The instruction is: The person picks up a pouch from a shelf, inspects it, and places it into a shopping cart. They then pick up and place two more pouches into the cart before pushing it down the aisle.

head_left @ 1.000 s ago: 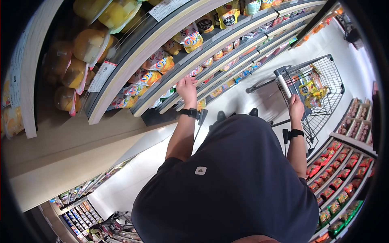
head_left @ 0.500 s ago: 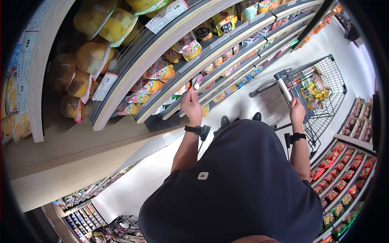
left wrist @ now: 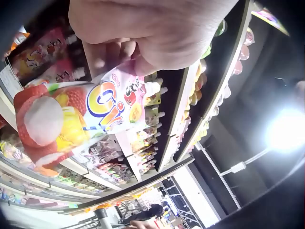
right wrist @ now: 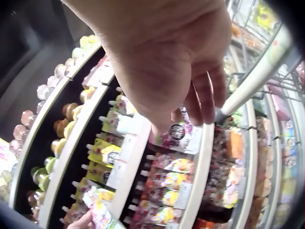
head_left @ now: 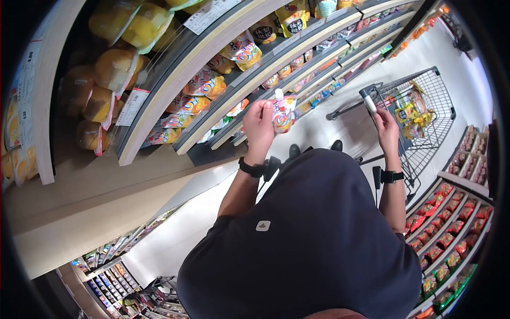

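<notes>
A pouch with a white cap (head_left: pixel 283 114) is pinched by its edge between the thumb and fingers of my left hand (head_left: pixel 258 125), held out from the shelf. Its printed front, with fruit pictures, faces the left wrist view (left wrist: pixel 76 117), below the left hand (left wrist: pixel 152 28). At the shopping cart's handle (head_left: pixel 370 102) is my right hand (head_left: pixel 388 130), its fingertips close to the bar's end. The right wrist view shows the right hand (right wrist: pixel 167 67) with fingers extended, not wrapped round the handle (right wrist: pixel 262 71); whether they touch it cannot be told.
Curved shelves (head_left: pixel 223 87) of pouches and fruit cups run along the left. The wire cart (head_left: pixel 438 98) stands ahead to the right, with yellow packages (head_left: pixel 417 125) inside. Racks of red packets (head_left: pixel 443 196) stand at the right, and tiled floor (head_left: pixel 340 125) lies between.
The left hand has drawn the capped pouch away from the lower shelf, so that its printed front now shows. My right hand's fingers have loosened from the cart handle and straightened.
</notes>
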